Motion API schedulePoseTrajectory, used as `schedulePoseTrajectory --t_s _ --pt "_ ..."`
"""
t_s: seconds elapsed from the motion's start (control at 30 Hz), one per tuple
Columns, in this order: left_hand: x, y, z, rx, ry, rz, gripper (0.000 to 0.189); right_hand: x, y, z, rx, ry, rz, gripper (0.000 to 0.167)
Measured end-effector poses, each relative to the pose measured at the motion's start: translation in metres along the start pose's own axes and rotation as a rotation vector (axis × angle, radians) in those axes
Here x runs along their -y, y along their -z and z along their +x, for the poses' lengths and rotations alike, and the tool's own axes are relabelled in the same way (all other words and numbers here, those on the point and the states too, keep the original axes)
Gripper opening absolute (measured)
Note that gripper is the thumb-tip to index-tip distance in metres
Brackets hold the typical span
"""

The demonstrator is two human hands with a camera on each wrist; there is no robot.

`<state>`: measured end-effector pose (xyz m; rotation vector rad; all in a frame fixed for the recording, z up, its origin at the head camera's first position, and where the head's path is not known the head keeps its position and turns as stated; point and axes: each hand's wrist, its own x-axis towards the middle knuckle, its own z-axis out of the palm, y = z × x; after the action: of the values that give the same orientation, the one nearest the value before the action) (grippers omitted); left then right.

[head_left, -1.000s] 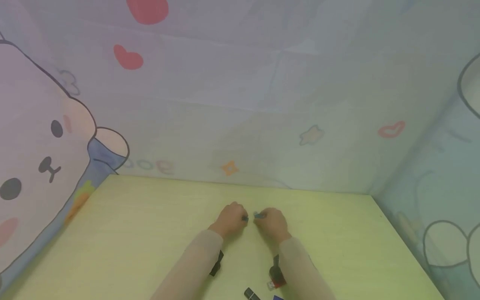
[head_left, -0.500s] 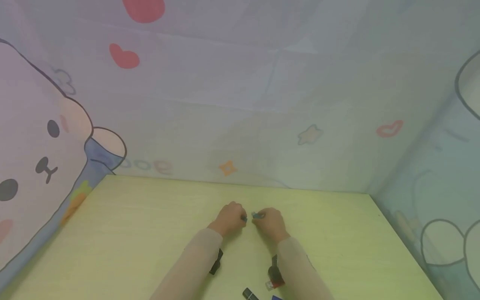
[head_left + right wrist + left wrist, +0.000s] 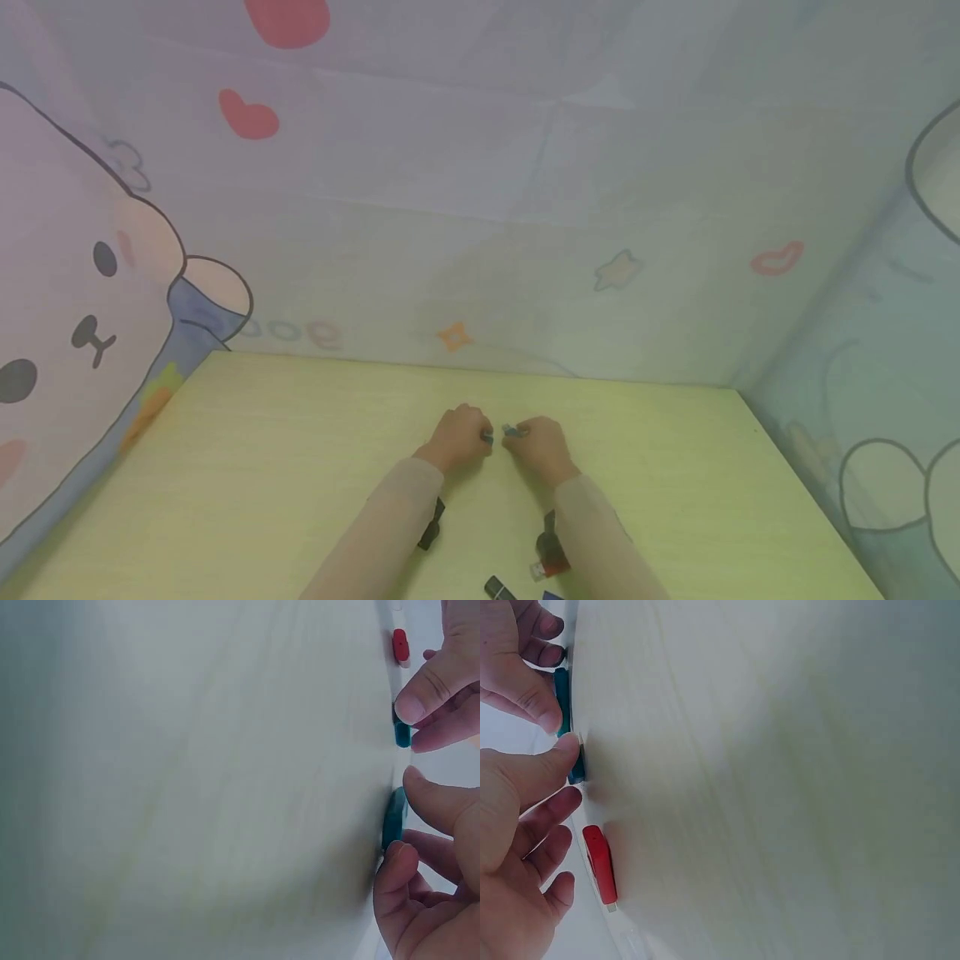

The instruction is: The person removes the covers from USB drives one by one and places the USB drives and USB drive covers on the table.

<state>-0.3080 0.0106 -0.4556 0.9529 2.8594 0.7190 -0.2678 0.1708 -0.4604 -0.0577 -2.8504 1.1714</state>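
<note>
My left hand [image 3: 457, 437] pinches a small teal piece [image 3: 403, 735] between thumb and finger; it looks like a flash drive's cap, but I cannot tell for sure. Facing it across a narrow gap, my right hand [image 3: 542, 446] pinches a longer teal flash drive [image 3: 393, 817], whose pale tip points left in the head view. Both hands are low over the pale yellow table [image 3: 300, 417]. A red flash drive [image 3: 600, 864] with a metal plug lies beside my left hand in the left wrist view; in the head view it does not show.
Nearer my body, another red flash drive [image 3: 553, 569] lies partly behind my right wrist's black camera [image 3: 551, 546]. A dark stick-shaped item [image 3: 498, 587] and a blue-purple thing [image 3: 552, 596] sit at the bottom edge. A printed cloth wall [image 3: 480, 208] stands behind the table.
The head view has shifted slightly. Both hands keep their pinch on the teal pieces, and the gap between them looks a touch narrower.
</note>
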Motion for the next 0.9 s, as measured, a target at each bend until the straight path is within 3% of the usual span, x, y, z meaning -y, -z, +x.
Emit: schedulePoseTrajectory --t_s 0.17,0.4,0.53,0.9 --pt "-0.002 0.007 -0.002 -0.033 -0.010 -0.004 0.028 0.001 0.008 0.001 0.023 0.015 -0.002 0.046" --pt "-0.013 0.024 -0.011 -0.050 -0.067 -0.055 0.030 0.010 0.033 -0.006 0.045 0.031 -0.035 0.051" --pt "-0.020 0.030 -0.021 -0.054 -0.128 -0.074 0.029 0.019 0.048 -0.021 0.028 0.071 -0.047 0.049" --pt "-0.038 0.046 -0.066 -0.030 -0.274 0.015 0.026 0.040 0.074 -0.076 0.037 0.176 -0.038 0.041"
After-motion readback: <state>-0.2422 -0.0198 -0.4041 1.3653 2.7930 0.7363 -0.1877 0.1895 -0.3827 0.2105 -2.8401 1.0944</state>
